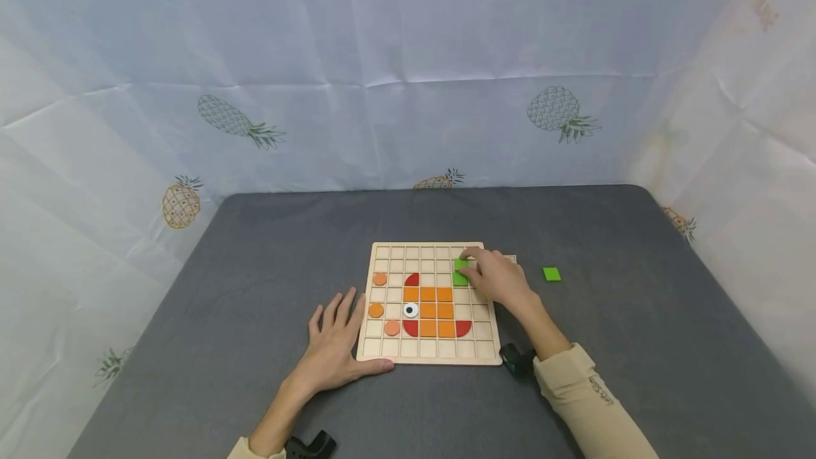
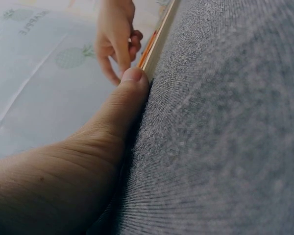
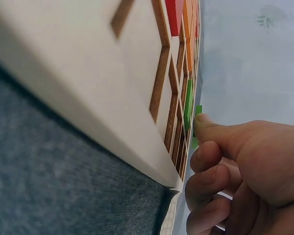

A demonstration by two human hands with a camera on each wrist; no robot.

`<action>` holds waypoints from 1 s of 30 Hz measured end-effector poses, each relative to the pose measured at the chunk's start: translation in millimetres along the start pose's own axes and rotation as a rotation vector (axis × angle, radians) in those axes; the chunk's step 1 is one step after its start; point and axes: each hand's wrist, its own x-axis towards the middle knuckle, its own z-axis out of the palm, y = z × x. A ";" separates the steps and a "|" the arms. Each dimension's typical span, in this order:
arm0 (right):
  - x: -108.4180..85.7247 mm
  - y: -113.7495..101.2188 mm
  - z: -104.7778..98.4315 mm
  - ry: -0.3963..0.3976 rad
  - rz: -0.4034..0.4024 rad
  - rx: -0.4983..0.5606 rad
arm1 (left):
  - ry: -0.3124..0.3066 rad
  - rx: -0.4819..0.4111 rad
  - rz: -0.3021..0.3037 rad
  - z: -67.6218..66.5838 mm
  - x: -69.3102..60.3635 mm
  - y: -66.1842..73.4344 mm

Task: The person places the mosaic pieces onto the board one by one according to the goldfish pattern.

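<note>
A wooden grid board (image 1: 382,353) lies on the dark table. Orange squares (image 1: 436,310), red quarter-round pieces (image 1: 463,329), a white eye piece (image 1: 411,310) and orange discs (image 1: 376,310) sit in its cells. Over the upper right cells, my right hand (image 1: 500,280) pinches a green square tile (image 3: 199,109) between thumb and finger. Just below it a second green tile (image 1: 459,280) occupies a cell. My left hand (image 1: 334,353) is spread flat at the board's left side, its thumb (image 2: 130,81) against the near left corner.
Another green tile (image 1: 551,274) lies on the table to the right of the board. A pale edge of a second gridded piece (image 1: 511,258) shows behind my right hand. Pineapple-printed cloth (image 1: 395,133) hangs beyond the table's far edge.
</note>
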 end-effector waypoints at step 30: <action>2.8 0.9 0.5 0.017 0.015 0.008 | -0.002 0.005 -0.004 -1.6 1.0 1.9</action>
